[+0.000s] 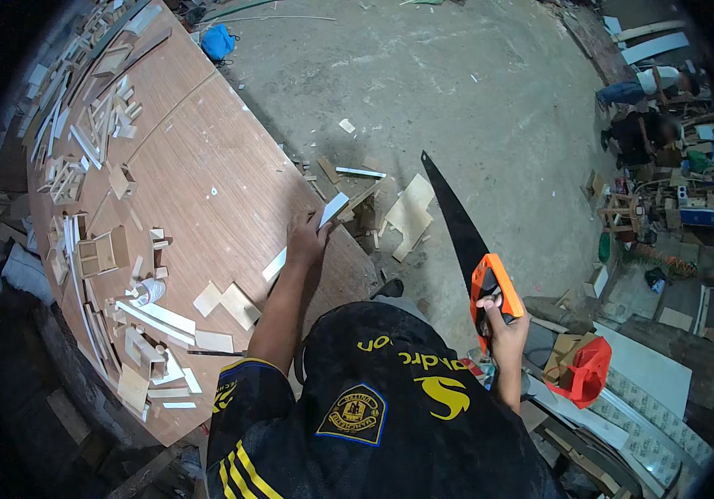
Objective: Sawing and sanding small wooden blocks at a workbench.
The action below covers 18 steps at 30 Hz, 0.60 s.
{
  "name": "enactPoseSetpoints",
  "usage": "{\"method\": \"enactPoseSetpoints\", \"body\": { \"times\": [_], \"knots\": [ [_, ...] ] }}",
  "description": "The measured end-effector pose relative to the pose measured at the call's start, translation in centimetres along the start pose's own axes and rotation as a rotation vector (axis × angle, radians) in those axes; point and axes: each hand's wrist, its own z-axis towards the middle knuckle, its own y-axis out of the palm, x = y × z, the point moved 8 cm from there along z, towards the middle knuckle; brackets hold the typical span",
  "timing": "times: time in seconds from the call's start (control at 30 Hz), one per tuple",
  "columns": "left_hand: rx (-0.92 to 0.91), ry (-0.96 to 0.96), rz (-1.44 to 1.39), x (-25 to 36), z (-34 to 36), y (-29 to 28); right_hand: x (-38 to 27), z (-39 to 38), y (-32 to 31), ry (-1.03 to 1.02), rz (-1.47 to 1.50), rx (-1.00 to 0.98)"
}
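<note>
My left hand (309, 234) grips a narrow white-faced wooden strip (332, 208) lying near the right edge of the plywood table (207, 141). The hand rests over the strip, whose lower end shows beside my forearm. My right hand (497, 320) is closed on the orange-and-black handle of a handsaw (453, 216). The saw is held out over the floor to the right of the table, its long dark blade pointing forward and apart from the strip. Light wood offcuts (236, 303) lie on the table just left of my left forearm.
Wood pieces and small box frames (101, 249) crowd the table's left. Offcuts (408, 216) lie on the concrete floor (457, 66) beside it. Two people (652, 83) are among clutter at the upper right. A red bag (581, 374) sits on boards at lower right. A blue bag (217, 41) lies beyond the table.
</note>
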Motion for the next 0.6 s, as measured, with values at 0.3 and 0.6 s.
{"method": "enactPoseSetpoints", "body": {
  "times": [0.3,0.6],
  "knots": [
    [0.028,-0.066,0.107,-0.3,-1.0,1.1,0.3,-0.5,-0.2,-0.01,-0.014,-0.01],
    [0.118,-0.105,0.043,3.1,-3.5,-4.9,0.9,-1.1,-0.6,-0.034,0.017,-0.015]
  ]
}}
